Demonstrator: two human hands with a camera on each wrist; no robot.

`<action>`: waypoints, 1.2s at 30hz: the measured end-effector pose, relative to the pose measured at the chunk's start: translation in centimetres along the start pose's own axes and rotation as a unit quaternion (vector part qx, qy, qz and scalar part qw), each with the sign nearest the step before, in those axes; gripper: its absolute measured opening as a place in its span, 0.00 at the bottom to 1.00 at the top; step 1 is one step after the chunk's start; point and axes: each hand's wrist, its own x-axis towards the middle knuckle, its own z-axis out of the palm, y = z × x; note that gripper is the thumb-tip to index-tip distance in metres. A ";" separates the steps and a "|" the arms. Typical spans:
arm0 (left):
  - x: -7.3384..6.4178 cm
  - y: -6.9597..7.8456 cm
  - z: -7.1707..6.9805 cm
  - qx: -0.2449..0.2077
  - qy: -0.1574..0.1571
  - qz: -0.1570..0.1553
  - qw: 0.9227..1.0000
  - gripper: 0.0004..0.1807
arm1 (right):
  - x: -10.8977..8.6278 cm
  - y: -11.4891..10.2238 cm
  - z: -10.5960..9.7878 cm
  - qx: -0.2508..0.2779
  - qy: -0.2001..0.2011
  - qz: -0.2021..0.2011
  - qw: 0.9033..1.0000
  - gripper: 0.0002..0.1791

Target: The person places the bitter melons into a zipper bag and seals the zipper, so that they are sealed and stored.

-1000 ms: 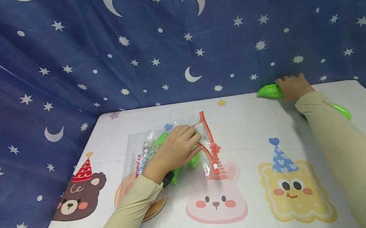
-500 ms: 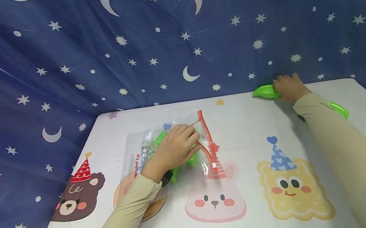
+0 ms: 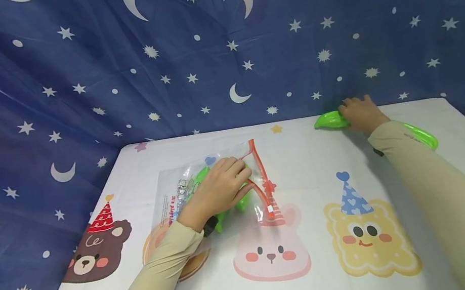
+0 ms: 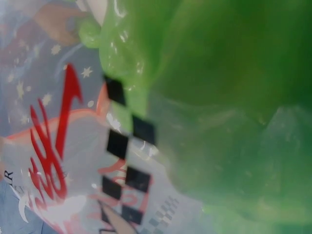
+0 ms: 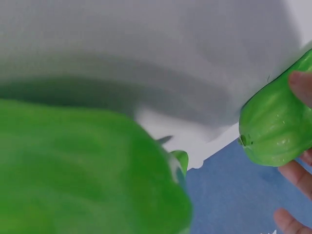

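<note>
My left hand lies over a clear zip bag with a red zipper edge, its curled fingers gripping the bag beside the opening. Green glossy pieces show inside, partly under the hand; the left wrist view has one large green piece up close. At the far right of the table, my right hand grips a ridged, glossy green fruit-like piece, whose stem end shows in the right wrist view. A second green piece lies partly behind the right forearm.
A white tablecloth with cartoon prints covers the table. Behind it and on the left hangs a dark blue curtain with stars and moons. The held piece is close to the table's back edge.
The right hand has shifted slightly left with the green piece it grips. The left hand, the bag and the second green piece stay in place, while the head view has turned a little.
</note>
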 end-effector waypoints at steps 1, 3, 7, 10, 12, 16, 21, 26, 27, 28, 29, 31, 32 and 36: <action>0.0 0.0 0.0 0.000 0.000 0.000 1.000 0.11 | 0.0 0.0 0.1 -0.001 -0.001 -0.002 1.000 0.28; 0.0 0.0 0.0 -0.002 0.000 -0.001 1.000 0.10 | -0.1 -0.1 0.1 -0.001 -0.003 -0.003 1.000 0.28; 0.0 0.0 0.0 -0.002 0.001 0.000 1.000 0.10 | -0.3 -0.3 0.2 0.001 -0.003 -0.001 1.000 0.29; 0.1 0.0 -0.1 0.002 0.000 0.003 1.000 0.10 | -0.5 -0.3 0.2 0.004 -0.004 0.002 1.000 0.30; 0.1 0.1 -0.1 0.003 0.000 0.004 1.000 0.11 | -0.5 -0.3 0.3 0.004 -0.005 0.003 1.000 0.31; 0.1 0.1 -0.1 0.001 0.002 0.003 1.000 0.10 | -0.5 -0.2 0.5 0.007 -0.005 0.008 1.000 0.32; 0.0 0.0 0.0 -0.001 0.004 0.004 1.000 0.10 | -0.5 -0.3 0.3 0.013 0.008 0.013 1.000 0.30; 0.0 -0.1 0.0 -0.003 0.008 0.005 1.000 0.10 | -0.8 -0.8 -0.4 0.016 0.033 0.007 0.999 0.29; 0.0 -0.1 0.0 -0.004 0.009 0.005 1.000 0.10 | -0.9 -0.9 -0.5 0.019 0.040 0.004 0.999 0.29; 0.0 -0.1 0.0 -0.004 0.010 0.005 1.000 0.10 | -1.0 -1.0 -0.7 0.022 0.045 0.002 0.999 0.29; 0.0 -0.1 0.0 -0.005 0.010 0.004 1.000 0.10 | -1.1 -1.0 -0.8 0.024 0.051 0.001 0.998 0.28; 0.0 0.0 -0.1 -0.005 0.010 0.004 1.000 0.10 | -1.3 -1.1 -0.9 0.027 0.062 0.000 0.998 0.28; 0.0 0.0 -0.1 -0.005 0.009 0.004 1.000 0.10 | -1.5 -1.2 -1.1 0.031 0.067 0.001 0.997 0.28; 0.0 0.1 -0.2 -0.006 0.008 0.002 1.000 0.10 | -2.0 -1.3 -1.5 0.045 0.081 0.007 0.996 0.29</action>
